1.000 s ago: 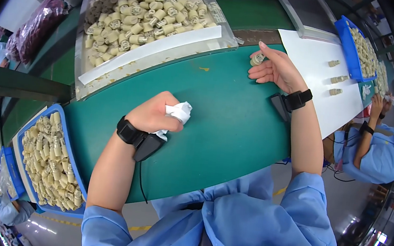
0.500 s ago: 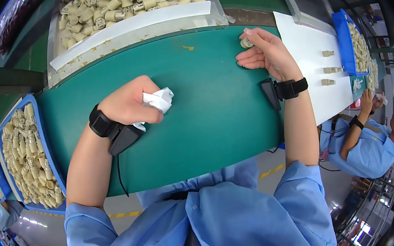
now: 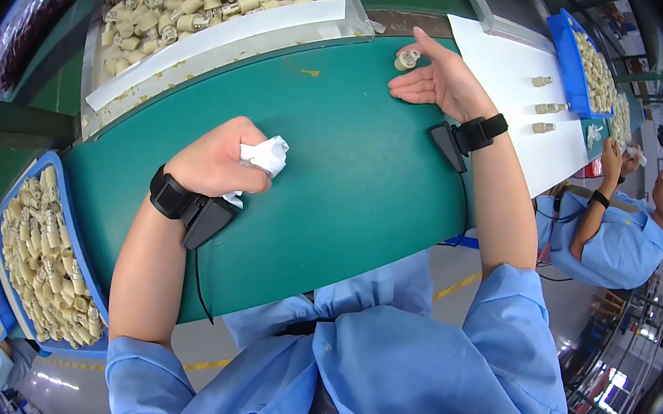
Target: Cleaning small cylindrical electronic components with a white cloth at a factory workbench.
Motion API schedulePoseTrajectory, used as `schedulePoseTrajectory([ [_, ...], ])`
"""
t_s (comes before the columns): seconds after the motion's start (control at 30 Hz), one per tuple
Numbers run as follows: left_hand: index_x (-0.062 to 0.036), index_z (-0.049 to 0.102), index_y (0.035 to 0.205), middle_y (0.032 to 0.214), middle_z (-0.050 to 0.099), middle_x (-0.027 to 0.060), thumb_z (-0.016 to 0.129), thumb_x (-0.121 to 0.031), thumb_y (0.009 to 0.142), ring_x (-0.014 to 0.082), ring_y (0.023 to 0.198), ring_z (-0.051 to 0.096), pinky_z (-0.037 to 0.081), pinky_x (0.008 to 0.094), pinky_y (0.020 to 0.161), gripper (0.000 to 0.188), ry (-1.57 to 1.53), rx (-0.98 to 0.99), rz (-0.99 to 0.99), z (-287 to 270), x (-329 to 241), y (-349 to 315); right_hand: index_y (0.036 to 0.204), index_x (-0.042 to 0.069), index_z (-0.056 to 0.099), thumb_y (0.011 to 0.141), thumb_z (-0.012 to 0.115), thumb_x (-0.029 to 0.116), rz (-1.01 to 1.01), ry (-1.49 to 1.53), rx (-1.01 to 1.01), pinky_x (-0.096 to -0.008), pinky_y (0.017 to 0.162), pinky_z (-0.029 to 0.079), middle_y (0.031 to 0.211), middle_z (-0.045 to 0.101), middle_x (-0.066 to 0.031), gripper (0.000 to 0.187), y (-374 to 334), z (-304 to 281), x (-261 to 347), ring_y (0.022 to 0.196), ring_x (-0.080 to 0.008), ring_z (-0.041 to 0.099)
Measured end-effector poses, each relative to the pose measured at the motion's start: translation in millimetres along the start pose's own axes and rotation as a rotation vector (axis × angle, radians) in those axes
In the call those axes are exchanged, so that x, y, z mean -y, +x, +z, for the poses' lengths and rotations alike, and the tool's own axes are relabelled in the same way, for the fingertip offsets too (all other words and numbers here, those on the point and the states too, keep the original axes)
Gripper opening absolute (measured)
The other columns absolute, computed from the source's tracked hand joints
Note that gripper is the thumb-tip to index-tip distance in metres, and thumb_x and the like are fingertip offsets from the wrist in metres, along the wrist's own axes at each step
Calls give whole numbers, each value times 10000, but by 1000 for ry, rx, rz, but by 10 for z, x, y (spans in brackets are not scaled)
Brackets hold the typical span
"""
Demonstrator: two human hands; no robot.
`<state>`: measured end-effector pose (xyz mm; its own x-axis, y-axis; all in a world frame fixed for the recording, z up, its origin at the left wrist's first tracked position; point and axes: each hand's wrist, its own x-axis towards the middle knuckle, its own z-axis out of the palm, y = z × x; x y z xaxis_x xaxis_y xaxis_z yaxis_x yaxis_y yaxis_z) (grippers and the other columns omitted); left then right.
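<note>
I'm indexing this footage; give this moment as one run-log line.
left hand: closed around crumpled white wad | right hand: fingers extended, cream part at them | white sheet: three similar parts lying apart

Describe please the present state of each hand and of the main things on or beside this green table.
Left hand: closed
White wad: crumpled, in the left hand
Right hand: fingers extended, thumb raised
Cream part: at the right hand's fingers; grip unclear
White sheet: lying flat
Three loose parts: lying apart on the sheet
Upper-left tray: heaped
Left blue bin: full
Right blue bin: full
</note>
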<state>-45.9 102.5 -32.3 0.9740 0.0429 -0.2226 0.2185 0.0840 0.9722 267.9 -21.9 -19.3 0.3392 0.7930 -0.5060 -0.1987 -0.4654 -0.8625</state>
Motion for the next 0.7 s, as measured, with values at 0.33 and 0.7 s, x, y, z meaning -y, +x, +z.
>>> schedulePoseTrajectory([
  [0.33,-39,425,569,534,373,-55,567,40,688,39,515,334,243,271,458,201,-30,18,95,-22,92,47,1015,10,579,961,528,391,-97,-92,-69,-286,670,591,824,695,-179,388,10,39,-9,730,-240,707],
  [0.7,-30,408,570,517,350,-47,563,55,673,39,488,318,227,272,436,205,-1,9,159,-56,192,52,867,27,611,937,603,317,-58,-16,-64,-306,669,596,778,695,-154,299,7,85,59,718,-220,708],
])
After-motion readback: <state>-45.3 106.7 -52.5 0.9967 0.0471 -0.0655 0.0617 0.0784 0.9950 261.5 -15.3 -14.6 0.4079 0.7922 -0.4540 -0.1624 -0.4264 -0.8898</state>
